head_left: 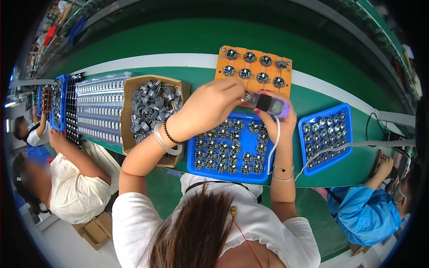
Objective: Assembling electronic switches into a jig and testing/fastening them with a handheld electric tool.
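Observation:
My left hand (216,102) pinches a small round metallic part (247,96) between thumb and fingers, right at the tip of a purple and black corded hand tool (264,103). That tool lies in the grip of my right hand (286,123), its white cable running down past the wrist. Both hands hover between an orange fixture (256,78), which carries round parts in two rows, and a blue tray (246,142) below. Round black-and-silver parts fill much of the blue tray, with gaps among them. The exact contact between tool and part is too small to tell.
An open cardboard box (128,116) of grey round parts stands left, beside clear plastic trays (100,107). At right sits a second blue tray (307,166) of round parts, a grey cable (342,147) crossing it. Co-workers sit at left (78,192) and right (368,212).

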Available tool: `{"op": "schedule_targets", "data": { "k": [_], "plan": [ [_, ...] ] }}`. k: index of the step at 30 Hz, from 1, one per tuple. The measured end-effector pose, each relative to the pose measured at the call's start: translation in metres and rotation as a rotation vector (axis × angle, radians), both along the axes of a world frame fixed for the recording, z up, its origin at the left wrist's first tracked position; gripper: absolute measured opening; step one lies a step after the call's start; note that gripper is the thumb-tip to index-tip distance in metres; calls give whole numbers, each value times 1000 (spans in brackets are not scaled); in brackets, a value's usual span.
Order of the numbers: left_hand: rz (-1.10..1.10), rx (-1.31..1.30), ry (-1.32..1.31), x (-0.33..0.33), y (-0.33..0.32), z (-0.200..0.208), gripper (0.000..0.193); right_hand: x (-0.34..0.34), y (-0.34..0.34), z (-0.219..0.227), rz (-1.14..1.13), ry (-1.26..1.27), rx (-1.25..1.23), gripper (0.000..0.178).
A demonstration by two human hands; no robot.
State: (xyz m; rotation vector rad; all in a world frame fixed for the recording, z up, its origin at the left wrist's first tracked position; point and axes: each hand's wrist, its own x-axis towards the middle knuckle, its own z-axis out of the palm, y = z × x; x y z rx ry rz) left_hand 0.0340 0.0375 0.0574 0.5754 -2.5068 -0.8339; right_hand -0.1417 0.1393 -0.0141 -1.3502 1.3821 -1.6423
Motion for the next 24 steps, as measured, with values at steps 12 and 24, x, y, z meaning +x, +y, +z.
{"op": "schedule_targets", "data": {
  "k": [12,24],
  "plan": [
    [50,-285,-140,-7,-2,-30,17,-7,0,6,-54,-100,80,41],
    [17,-102,-32,-17,8,-22,15,-8,-4,8,10,93,179,41]
  ]
}}
